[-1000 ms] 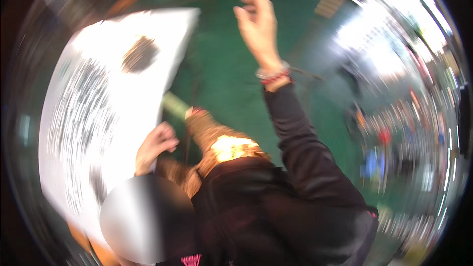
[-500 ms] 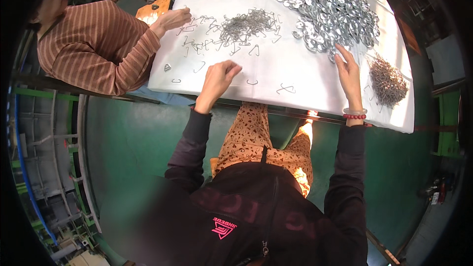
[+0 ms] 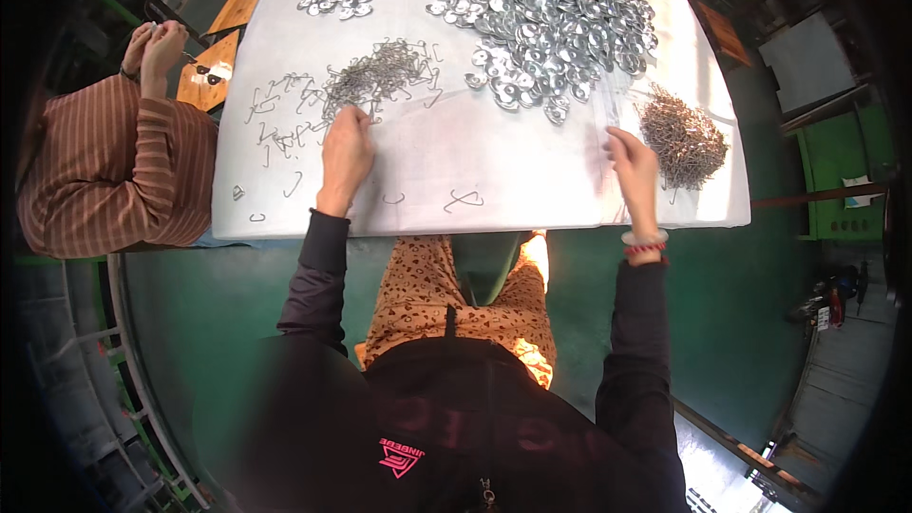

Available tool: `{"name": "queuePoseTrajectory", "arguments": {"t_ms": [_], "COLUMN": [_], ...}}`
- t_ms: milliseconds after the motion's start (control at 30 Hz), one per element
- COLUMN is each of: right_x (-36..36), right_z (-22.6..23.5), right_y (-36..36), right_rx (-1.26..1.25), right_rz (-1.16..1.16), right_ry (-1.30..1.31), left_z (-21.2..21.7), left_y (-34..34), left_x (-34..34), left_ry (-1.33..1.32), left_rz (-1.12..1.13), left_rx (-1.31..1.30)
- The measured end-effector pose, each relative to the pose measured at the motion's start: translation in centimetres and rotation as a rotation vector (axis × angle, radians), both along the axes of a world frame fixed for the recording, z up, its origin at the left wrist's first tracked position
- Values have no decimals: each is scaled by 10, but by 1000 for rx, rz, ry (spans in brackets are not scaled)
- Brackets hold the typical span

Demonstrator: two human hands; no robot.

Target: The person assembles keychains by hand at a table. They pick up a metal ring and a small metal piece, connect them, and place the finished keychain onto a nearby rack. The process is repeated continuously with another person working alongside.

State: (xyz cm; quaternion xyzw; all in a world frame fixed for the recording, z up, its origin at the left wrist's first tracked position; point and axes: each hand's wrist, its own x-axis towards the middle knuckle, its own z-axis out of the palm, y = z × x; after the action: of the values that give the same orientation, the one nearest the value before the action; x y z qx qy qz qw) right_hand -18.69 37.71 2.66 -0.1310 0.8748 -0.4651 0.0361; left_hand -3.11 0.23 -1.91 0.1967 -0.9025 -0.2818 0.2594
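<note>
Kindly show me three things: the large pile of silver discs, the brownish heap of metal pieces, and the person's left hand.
Silver disc pile (image 3: 546,21): head view, middle of the pile.
Brownish heap (image 3: 683,141): head view, its centre.
Left hand (image 3: 347,154): head view, back of the hand.

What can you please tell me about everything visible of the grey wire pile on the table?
The grey wire pile is made of many thin, bent pieces that look like dull metal. It lies as a low, tangled heap, densest in the middle, with loose hook-like pieces scattered mainly to its left. It rests on the white tabletop, left of the main shiny disc heap. The left hand is at its near edge; whether the fingertips touch it is unclear.
</note>
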Motion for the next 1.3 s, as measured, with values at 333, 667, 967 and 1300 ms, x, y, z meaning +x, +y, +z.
{"name": "queuePoseTrajectory", "arguments": {"t_ms": [333,667,967,1300], "right_x": [-26,57,102,123], "right_z": [-49,-16,14,15], "right_y": [-79,-80,-95,-78], "right_rx": [146,-568,-705,-764], "right_rz": [90,220,191,56], "right_ry": [377,-459,-454,-402], "left_z": [27,15,57,61], "left_y": [49,31,67,99], "left_x": [-4,-21,0,15], "left_ry": [62,-365,-244,-133], "left_rz": [-169,-201,-577,-679], "left_rx": [253,525,1202,1219]}}
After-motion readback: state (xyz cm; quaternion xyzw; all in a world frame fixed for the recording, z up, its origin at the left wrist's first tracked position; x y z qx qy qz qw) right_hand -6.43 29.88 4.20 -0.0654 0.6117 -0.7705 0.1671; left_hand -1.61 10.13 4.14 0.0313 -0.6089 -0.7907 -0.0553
